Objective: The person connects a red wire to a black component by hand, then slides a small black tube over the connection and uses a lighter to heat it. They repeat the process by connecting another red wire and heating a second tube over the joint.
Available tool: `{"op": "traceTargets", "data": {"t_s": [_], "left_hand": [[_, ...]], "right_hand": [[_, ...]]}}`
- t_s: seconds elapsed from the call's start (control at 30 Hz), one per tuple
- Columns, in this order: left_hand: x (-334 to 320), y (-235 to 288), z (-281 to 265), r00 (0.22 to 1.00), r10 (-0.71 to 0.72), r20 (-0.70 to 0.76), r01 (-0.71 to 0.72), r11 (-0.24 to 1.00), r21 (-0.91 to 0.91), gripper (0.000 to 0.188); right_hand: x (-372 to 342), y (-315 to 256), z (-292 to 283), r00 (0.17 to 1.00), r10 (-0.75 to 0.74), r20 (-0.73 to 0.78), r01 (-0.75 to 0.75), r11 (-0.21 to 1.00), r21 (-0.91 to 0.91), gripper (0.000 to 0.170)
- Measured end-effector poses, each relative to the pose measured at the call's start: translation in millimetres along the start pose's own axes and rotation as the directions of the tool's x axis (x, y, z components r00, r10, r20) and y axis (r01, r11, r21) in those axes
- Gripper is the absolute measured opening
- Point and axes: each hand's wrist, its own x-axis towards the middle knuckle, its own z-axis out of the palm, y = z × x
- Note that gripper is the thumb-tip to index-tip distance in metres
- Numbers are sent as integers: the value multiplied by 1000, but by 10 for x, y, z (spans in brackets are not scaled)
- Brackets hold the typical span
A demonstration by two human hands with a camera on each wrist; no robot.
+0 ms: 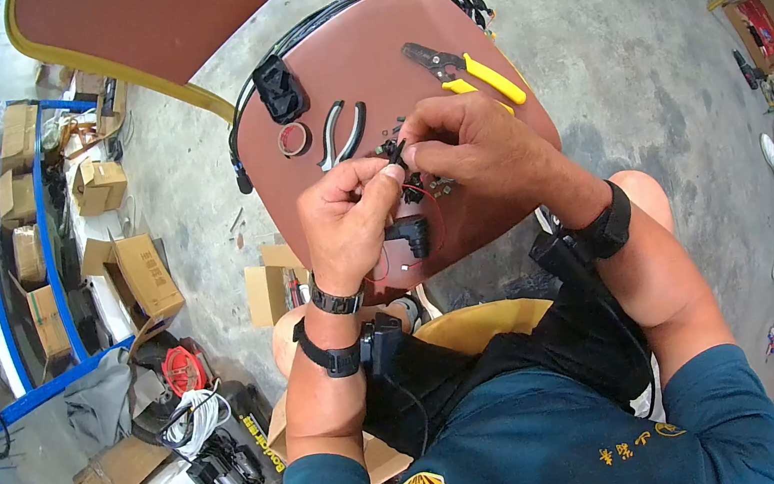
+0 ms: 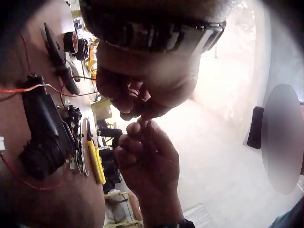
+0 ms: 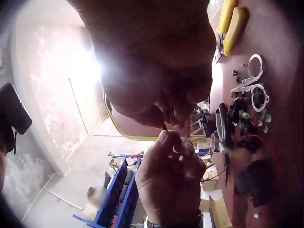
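Note:
Both hands meet above the red-brown chair seat (image 1: 493, 210). The left hand (image 1: 348, 218) pinches a small dark piece (image 1: 398, 151) between thumb and forefinger. Opposite it, the right hand (image 1: 478, 146) pinches the other end, fingertips close together. Thin red and dark wires (image 2: 78, 94) run from the left hand in the left wrist view. Below the hands lies a black connector housing (image 1: 411, 235) with red wire around it. Small black parts (image 1: 412, 187) lie beside it, partly hidden by the hands. What exactly is pinched is too small to tell.
On the seat are yellow-handled pliers (image 1: 488, 79), grey-and-black pliers (image 1: 343, 134), a tape roll (image 1: 294, 139), a black part (image 1: 280, 90), scissors (image 3: 254, 88) and a black cable bundle (image 1: 325, 11) along the edge. Blue shelving (image 1: 48, 245) with boxes stands left; a person sits right.

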Motion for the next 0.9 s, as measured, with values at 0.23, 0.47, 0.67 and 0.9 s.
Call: {"op": "traceTargets", "data": {"t_s": [0.23, 0.47, 0.67, 0.9], "left_hand": [[2, -54, 35, 999, 34, 18, -34, 999, 22, 7], [100, 27, -43, 924, 380, -31, -347, 872, 346, 12], [62, -10, 2, 945, 320, 67, -326, 916, 234, 17], [15, -7, 54, 998, 64, 1, -64, 995, 72, 10]], "right_hand": [[-12, 16, -24, 998, 54, 38, -54, 999, 1, 13], [8, 28, -63, 1000, 29, -9, -29, 999, 17, 20], [4, 27, -55, 1000, 4, -17, -5, 997, -72, 20], [-11, 37, -50, 997, 44, 61, -40, 997, -70, 15]]}}
